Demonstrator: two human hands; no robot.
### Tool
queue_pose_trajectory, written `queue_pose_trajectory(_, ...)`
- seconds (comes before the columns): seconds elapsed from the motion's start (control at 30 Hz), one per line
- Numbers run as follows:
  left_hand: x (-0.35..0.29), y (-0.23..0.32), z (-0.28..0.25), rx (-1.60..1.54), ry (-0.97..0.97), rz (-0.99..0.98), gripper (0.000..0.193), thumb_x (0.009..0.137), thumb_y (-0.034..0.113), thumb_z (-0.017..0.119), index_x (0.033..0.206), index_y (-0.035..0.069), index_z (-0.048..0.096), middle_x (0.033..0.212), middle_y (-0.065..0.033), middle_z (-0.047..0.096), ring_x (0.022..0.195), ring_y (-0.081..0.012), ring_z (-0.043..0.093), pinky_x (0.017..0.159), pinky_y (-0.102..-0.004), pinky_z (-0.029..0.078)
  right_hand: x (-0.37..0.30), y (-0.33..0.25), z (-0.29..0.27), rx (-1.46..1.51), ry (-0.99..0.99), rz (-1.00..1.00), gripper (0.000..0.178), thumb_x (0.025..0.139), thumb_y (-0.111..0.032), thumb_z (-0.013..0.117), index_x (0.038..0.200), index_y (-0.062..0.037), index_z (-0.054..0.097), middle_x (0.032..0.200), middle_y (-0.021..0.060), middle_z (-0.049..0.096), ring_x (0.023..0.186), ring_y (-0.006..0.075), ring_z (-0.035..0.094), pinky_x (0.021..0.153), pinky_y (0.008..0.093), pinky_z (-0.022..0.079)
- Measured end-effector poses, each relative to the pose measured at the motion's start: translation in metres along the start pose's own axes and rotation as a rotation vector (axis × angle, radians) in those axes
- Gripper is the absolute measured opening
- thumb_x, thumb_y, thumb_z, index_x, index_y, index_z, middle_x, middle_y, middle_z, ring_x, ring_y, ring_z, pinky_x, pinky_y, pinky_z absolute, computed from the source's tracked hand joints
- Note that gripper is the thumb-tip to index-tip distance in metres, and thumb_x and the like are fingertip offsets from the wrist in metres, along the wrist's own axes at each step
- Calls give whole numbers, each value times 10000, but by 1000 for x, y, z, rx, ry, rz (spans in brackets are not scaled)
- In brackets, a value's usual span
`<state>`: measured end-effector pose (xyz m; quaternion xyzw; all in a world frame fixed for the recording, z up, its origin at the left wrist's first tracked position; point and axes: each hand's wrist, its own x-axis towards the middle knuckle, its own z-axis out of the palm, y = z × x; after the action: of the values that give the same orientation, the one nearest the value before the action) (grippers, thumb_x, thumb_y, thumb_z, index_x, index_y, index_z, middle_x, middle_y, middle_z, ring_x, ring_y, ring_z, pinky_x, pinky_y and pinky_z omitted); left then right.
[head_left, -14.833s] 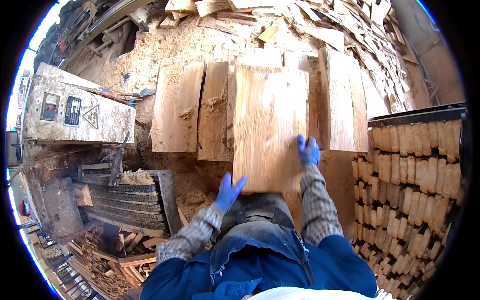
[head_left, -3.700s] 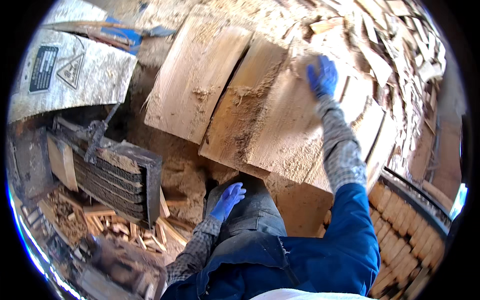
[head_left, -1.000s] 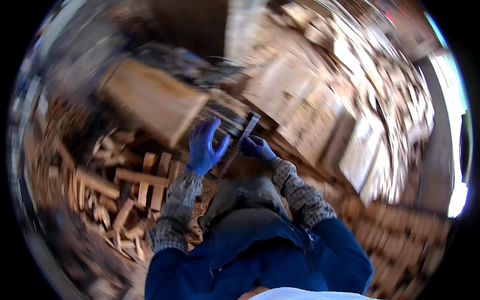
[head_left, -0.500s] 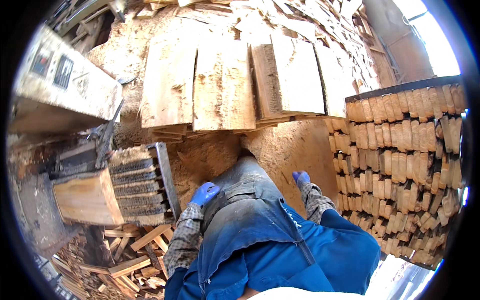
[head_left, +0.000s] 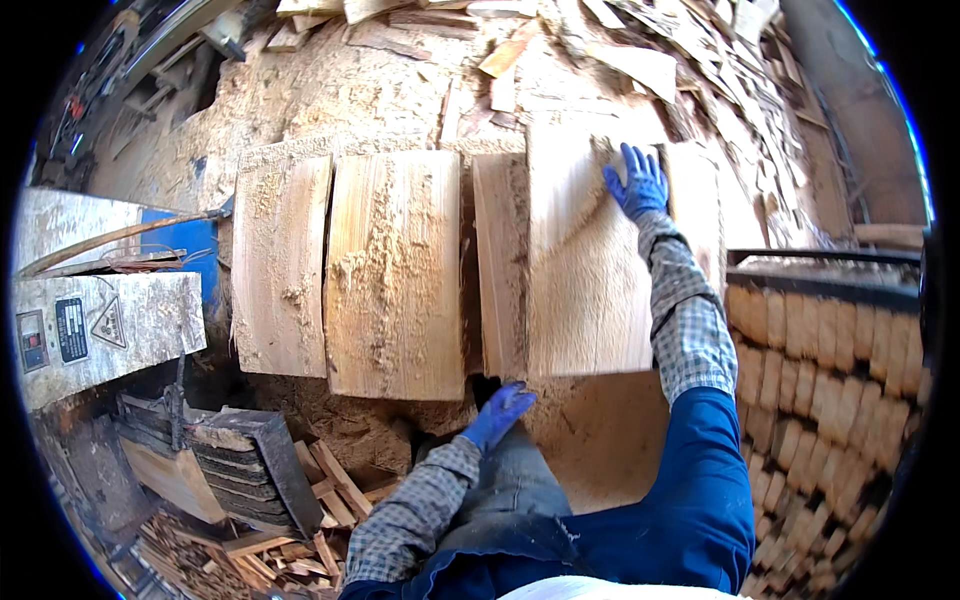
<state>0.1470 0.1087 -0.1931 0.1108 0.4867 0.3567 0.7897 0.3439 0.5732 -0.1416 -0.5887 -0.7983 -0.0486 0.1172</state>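
Thick sawn wood slabs lie side by side in front of me, dusted with sawdust. My right hand (head_left: pixel 637 182), in a blue glove, lies with fingers spread on the far right part of a wide pale slab (head_left: pixel 590 270). At the near edge of the row, my left hand (head_left: pixel 500 415), gloved too, hangs low over my leg with its fingers stretched out and nothing in them. Whether it touches the wood I cannot tell. A narrower wood piece (head_left: pixel 502 260) and a sawdust-covered slab (head_left: pixel 395 270) are left of the wide one, then the leftmost slab (head_left: pixel 280 270).
A grey-white control box (head_left: pixel 130 325) stands at the left. Below it, a wood block (head_left: pixel 170 480) sits against a dark ridged machine part (head_left: pixel 240 465). Stacked boards (head_left: pixel 810 390) rise on the right behind a dark metal rail (head_left: pixel 830 280). Offcuts (head_left: pixel 640 70) litter the far floor.
I have leaned over the slabs. My right hand has gone from beside my leg forward onto the wide slab; my left hand has moved right, towards the row's near edge.
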Motion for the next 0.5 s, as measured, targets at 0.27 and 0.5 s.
queue_pose_trajectory(0.27,45,21,71,-627,42,-268,1028,824,826,402,1529,107,199,1500,-211,333,1388,-355,356,1168,-496,243,91,-1,32,-23,-232,140,619,935,-636,402,824,-137,752,848,138,724,901,347,674,927,517,392)
queue_pose_trajectory(0.5,26,22,66,-1102,156,-113,1003,810,859,367,1528,165,276,1553,-143,303,1404,-363,326,1170,-539,220,56,-14,20,-92,-182,104,650,955,-607,399,724,-92,721,773,178,697,791,363,668,794,500,464)
